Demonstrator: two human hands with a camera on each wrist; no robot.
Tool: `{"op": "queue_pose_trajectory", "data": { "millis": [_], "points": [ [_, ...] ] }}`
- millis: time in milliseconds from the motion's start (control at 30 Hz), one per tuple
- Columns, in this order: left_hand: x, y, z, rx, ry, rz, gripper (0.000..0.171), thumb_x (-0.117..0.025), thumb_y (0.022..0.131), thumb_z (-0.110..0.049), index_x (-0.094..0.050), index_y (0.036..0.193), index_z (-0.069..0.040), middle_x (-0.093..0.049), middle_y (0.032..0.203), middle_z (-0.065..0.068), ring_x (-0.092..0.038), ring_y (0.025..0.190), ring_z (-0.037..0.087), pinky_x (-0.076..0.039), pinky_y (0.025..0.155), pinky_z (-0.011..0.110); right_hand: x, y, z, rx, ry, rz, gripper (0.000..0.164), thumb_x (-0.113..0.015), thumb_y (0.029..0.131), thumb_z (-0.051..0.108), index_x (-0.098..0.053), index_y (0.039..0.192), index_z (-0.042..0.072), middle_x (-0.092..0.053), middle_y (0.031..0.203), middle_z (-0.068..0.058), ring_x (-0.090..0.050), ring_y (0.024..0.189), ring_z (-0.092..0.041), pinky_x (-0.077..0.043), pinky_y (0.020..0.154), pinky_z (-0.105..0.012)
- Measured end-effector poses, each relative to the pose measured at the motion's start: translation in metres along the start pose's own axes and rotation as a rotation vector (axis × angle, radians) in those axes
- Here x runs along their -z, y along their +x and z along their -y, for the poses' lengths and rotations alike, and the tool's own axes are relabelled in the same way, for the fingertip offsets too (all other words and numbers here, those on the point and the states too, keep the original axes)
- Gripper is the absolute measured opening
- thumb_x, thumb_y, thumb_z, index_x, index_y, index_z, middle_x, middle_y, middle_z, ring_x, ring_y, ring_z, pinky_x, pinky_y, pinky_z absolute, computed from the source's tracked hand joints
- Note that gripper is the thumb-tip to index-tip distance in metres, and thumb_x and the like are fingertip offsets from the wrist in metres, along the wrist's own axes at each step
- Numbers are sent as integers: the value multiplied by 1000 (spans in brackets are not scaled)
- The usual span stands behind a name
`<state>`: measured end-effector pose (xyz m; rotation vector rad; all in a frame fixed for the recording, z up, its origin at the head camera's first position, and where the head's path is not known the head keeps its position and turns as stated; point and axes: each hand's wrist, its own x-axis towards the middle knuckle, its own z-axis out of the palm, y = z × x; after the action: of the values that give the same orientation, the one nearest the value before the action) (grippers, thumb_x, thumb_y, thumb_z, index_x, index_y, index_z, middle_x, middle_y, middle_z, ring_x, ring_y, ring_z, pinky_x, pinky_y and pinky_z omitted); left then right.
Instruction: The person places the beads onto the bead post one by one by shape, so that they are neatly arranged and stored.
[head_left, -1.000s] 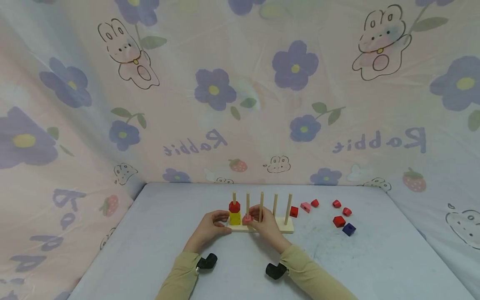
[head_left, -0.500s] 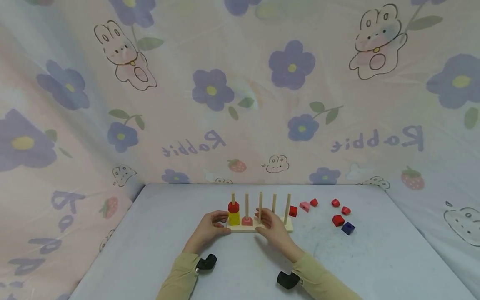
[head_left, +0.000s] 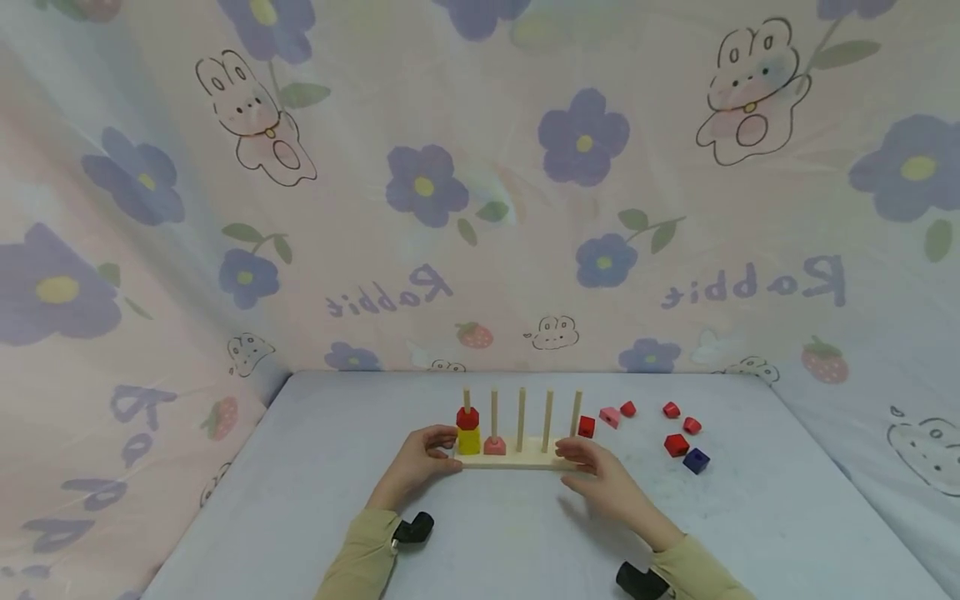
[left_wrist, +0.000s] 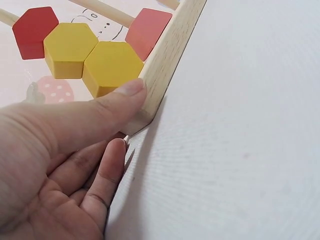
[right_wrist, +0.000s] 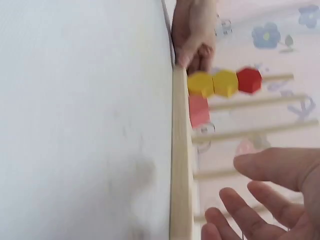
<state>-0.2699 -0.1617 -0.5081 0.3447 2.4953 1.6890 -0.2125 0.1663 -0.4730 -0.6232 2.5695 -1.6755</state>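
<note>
A wooden peg board [head_left: 517, 461] with several upright pegs stands on the table. Its leftmost peg carries two yellow hexagonal blocks [left_wrist: 72, 42] with a red hexagonal block [head_left: 467, 418] on top. A pinkish-red block [head_left: 494, 446] sits at the bottom of the second peg. My left hand [head_left: 416, 457] holds the board's left end, thumb on the front edge, fingers behind. My right hand [head_left: 603, 479] is by the board's right end, fingers spread and nothing in them. In the right wrist view, its fingers [right_wrist: 240, 207] appear in front of the bare pegs.
Right of the board lie a red block [head_left: 587, 427], a pink block [head_left: 610, 417] and a small red block [head_left: 628, 408]. Farther right are several more red blocks [head_left: 677, 445] and a dark blue block [head_left: 696, 461]. A printed curtain [head_left: 510, 250] hangs behind the table.
My right hand has let go of the pinkish-red block at the second peg and moved right to the board's far end. My left hand stays at the left end.
</note>
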Motion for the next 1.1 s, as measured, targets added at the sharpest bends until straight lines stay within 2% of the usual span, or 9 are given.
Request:
{"op": "queue_pose_trajectory", "data": {
  "millis": [100, 267, 467, 733, 900, 1100],
  "points": [
    [1, 1, 0, 10, 4, -2, 53, -83, 74, -11, -61, 123, -8, -63, 116, 9, -59, 85, 20, -51, 82, 34, 20, -4, -4, -38, -30, -46, 42, -67, 86, -1, -52, 126, -2, -58, 121, -20, -54, 113, -36, -43, 96, -51],
    [3, 2, 0, -8, 11, 8, 53, -83, 74, -9, -61, 122, -6, -63, 116, 10, -59, 84, 19, -51, 80, 32, 49, -5, -16, -62, -101, -165, 38, -64, 87, -5, -53, 123, -4, -60, 117, -21, -57, 109, -36, -46, 92, -47],
    [4, 3, 1, -8, 21, 10, 53, -83, 73, -9, -61, 122, -6, -63, 116, 10, -59, 83, 19, -51, 79, 31, 75, 0, -29, -120, -156, -259, 38, -63, 89, -4, -51, 125, -5, -59, 118, -23, -56, 111, -36, -46, 92, -45],
    [1, 0, 1, 8, 20, 6, 54, -83, 74, -9, -61, 123, -6, -63, 115, 10, -59, 84, 19, -51, 81, 33, 85, 12, -49, -121, -208, -285, 43, -63, 91, 3, -49, 131, -3, -57, 122, -24, -53, 114, -40, -44, 93, -53],
    [1, -3, -1, -24, 1, 2, 53, -81, 74, -5, -60, 122, -2, -63, 115, 14, -59, 83, 19, -51, 80, 32, 85, 21, -56, -136, -235, -288, 41, -62, 91, 4, -50, 130, -3, -57, 123, -24, -52, 115, -40, -44, 94, -53],
    [2, -14, -28, -44, -12, 7, 49, -78, 76, 3, -59, 121, 4, -61, 114, 22, -59, 85, 27, -51, 80, 37, 88, 34, -59, -154, -298, -241, 43, -62, 90, 2, -51, 131, -3, -56, 125, -24, -52, 115, -40, -44, 94, -52]
  ]
}}
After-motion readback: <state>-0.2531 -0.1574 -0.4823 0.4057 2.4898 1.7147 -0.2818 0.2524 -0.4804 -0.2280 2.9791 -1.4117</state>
